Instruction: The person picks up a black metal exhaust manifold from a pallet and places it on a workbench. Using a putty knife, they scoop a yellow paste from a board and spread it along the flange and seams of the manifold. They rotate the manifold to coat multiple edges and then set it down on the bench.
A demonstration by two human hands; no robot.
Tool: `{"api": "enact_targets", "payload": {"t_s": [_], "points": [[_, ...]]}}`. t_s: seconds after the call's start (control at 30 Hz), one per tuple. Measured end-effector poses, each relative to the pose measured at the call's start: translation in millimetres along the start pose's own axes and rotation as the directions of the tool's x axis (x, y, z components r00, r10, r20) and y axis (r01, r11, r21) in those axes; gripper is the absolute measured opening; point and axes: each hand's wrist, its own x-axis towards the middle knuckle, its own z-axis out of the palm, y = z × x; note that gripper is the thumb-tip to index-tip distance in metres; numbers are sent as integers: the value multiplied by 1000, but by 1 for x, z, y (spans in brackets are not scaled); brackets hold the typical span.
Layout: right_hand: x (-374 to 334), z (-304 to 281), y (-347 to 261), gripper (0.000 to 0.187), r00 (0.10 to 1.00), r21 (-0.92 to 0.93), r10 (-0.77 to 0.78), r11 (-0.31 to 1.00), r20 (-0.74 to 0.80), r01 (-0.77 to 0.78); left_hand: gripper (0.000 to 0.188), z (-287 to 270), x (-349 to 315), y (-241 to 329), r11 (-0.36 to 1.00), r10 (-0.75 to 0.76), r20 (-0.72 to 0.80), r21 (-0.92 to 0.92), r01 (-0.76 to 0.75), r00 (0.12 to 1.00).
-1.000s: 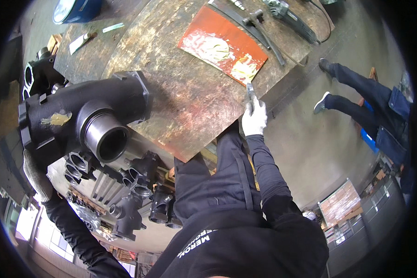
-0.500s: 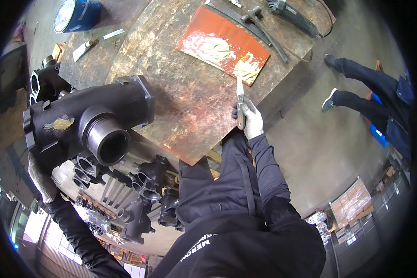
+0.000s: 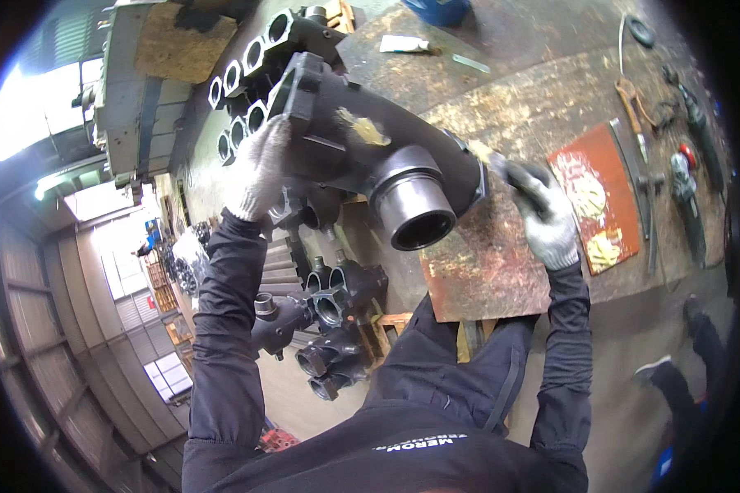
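Observation:
A large black cast pipe fitting (image 3: 337, 107) with a machined round branch lies over the bench's left edge. A yellowish putty patch (image 3: 364, 130) marks its upper side. My left hand (image 3: 259, 168), in a light knitted glove, grips the fitting's flanged left end; some fingertips are hidden. In my gloved right hand (image 3: 547, 218) is a putty knife (image 3: 521, 182), held just off the fitting's right end. Its blade carries pale yellow putty and is partly blurred. To the right of that hand lies a red-brown plate (image 3: 621, 177) smeared with yellow putty (image 3: 585, 195).
The worn bench (image 3: 501, 287) also bears a white tube (image 3: 404, 44), pliers (image 3: 633, 107), a bar (image 3: 640, 185) and an angle grinder (image 3: 684, 177). More black castings (image 3: 337, 292) stand below left. Another person's legs (image 3: 674, 386) show at lower right.
My view has swung left. My right hand has carried the putty knife from the red-brown plate to the fitting's right end. My left hand stays at the fitting's left end.

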Motion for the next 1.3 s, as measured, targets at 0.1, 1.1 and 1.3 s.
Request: {"api": "enact_targets", "payload": {"t_s": [0.1, 1.1, 1.3], "points": [[67, 19, -13, 51, 951, -144, -219, 957, 217, 253, 47, 4, -8, 11, 984, 1, 57, -178, 9, 998], [203, 95, 8, 48, 627, -170, -748, 604, 216, 779, 37, -9, 3, -14, 956, 132, 40, 260, -138, 990], [214, 113, 15, 29, 837, 559, 49, 722, 545, -407, 42, -12, 6, -15, 921, 179, 49, 344, -185, 983]]}}
